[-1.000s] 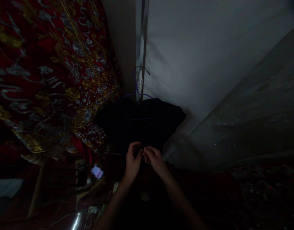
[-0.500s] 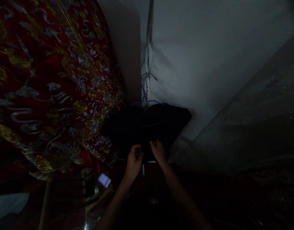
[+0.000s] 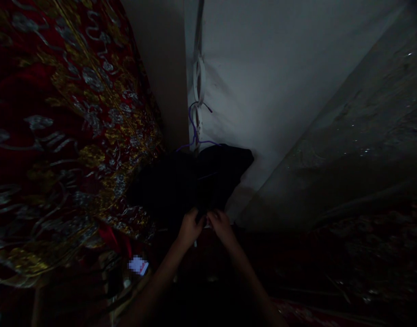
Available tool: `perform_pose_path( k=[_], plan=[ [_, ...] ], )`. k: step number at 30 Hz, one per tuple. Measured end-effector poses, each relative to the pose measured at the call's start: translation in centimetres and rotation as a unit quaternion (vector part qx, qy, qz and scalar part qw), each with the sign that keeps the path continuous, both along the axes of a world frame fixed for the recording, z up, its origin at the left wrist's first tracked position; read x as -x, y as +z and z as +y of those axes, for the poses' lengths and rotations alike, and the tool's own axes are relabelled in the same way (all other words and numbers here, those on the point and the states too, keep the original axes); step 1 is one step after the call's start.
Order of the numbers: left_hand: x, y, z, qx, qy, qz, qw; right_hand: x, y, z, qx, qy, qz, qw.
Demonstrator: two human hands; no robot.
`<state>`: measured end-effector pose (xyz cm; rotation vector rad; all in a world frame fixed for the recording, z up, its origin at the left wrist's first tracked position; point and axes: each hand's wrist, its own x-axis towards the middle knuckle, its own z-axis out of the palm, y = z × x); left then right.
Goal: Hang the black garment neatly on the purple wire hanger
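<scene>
the black garment point(image 3: 191, 181) hangs from a purple hanger point(image 3: 195, 136) against the pale wall point(image 3: 279, 81), directly ahead of and just above both hands, its long axis running down from the hook toward them. the left hand point(image 3: 189, 227) and right hand point(image 3: 222, 225) meet side by side at its lower edge, each about equally near, fingers curled and seemingly pinching the dark cloth or a small pale thing between them, though the dimness hides exactly what. red embroidered fabric point(image 3: 58, 127) hangs close on the left.
</scene>
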<state>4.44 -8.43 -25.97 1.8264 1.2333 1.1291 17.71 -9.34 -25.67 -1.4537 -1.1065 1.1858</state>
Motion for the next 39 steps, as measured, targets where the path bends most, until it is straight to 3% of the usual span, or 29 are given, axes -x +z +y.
perform_pose_path(
  k=[6,12,14,17,20,22,23,25,28,30,32,34,39],
  plan=[
    [-0.1,0.4,-0.5,-0.002,0.019,-0.017,1.000,-0.1,1.2,-0.9,-0.037,0.043,0.045,0.997],
    [-0.3,0.2,-2.3,0.017,0.039,-0.032,0.999,-0.3,2.1,-1.1,0.076,0.100,0.140,0.982],
    [-0.3,-0.4,-2.6,0.006,0.067,-0.038,0.997,-0.2,3.3,-0.8,0.087,0.113,0.144,0.979],
    [-0.2,-1.5,-2.9,-0.008,0.108,-0.041,0.993,-0.4,7.9,0.3,0.052,0.110,0.165,0.979],
    [-0.2,-2.1,-3.1,0.000,0.141,-0.048,0.989,-1.4,15.1,1.9,-0.067,0.102,0.170,0.978],
    [-0.3,-1.9,-3.3,0.002,0.162,-0.060,0.985,-2.2,18.8,2.5,-0.130,0.152,0.119,0.973],
    [-0.4,-1.6,-3.5,-0.001,0.167,-0.067,0.984,-2.5,19.7,2.6,-0.139,0.188,0.090,0.968],
    [-0.7,-0.6,-3.7,-0.003,0.171,-0.093,0.981,-2.9,19.2,2.2,-0.115,0.259,0.029,0.958],
    [-1.1,0.7,-3.9,0.013,0.168,-0.143,0.975,-2.8,13.7,0.8,-0.024,0.318,-0.062,0.946],
    [-1.3,1.3,-4.1,0.028,0.167,-0.152,0.974,-2.6,9.4,-0.1,0.000,0.291,-0.114,0.950],
    [-1.4,1.5,-4.3,0.035,0.160,-0.143,0.976,-2.5,6.4,-0.9,-0.014,0.227,-0.140,0.964],
    [-1.5,1.6,-4.4,0.037,0.152,-0.138,0.978,-2.4,5.0,-1.4,-0.046,0.199,-0.140,0.969],
    [-1.9,2.0,-5.0,0.031,0.136,-0.114,0.984,-2.8,4.9,-2.1,-0.114,0.181,-0.153,0.965]
  ],
)
